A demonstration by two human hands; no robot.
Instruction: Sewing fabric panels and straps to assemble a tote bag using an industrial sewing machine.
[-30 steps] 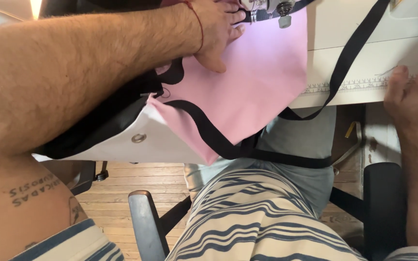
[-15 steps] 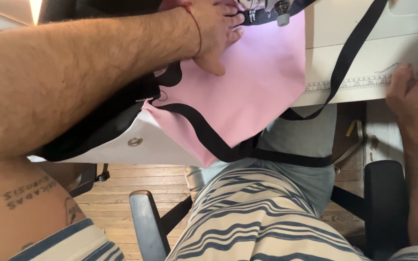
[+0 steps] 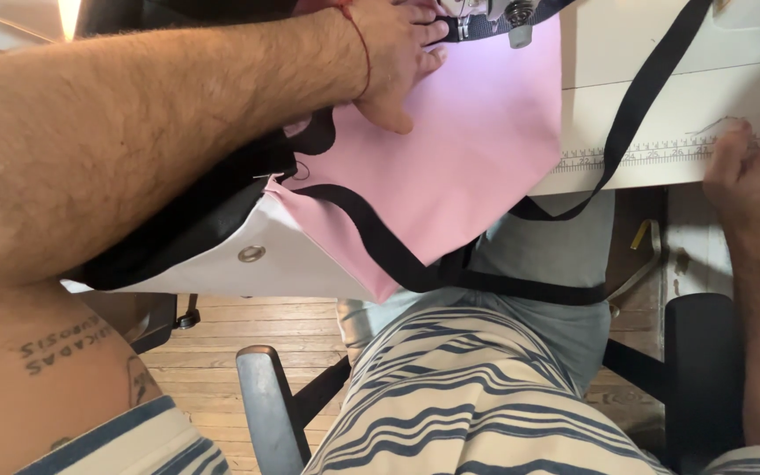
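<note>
Two hands are seen from the head camera. The left hand (image 3: 398,57) is laid flat, fingers spread, on the pink cloth (image 3: 459,158), close to the sewing machine foot (image 3: 485,18). Nothing is gripped by it. The pink cloth is spread over the white table (image 3: 661,97) and hangs off its edge. A black strap (image 3: 639,101) is draped across the table. The right hand (image 3: 754,171) is rested open at the table edge, holding nothing.

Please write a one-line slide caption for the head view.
Left hand presses pink fabric beside black strap.
</note>
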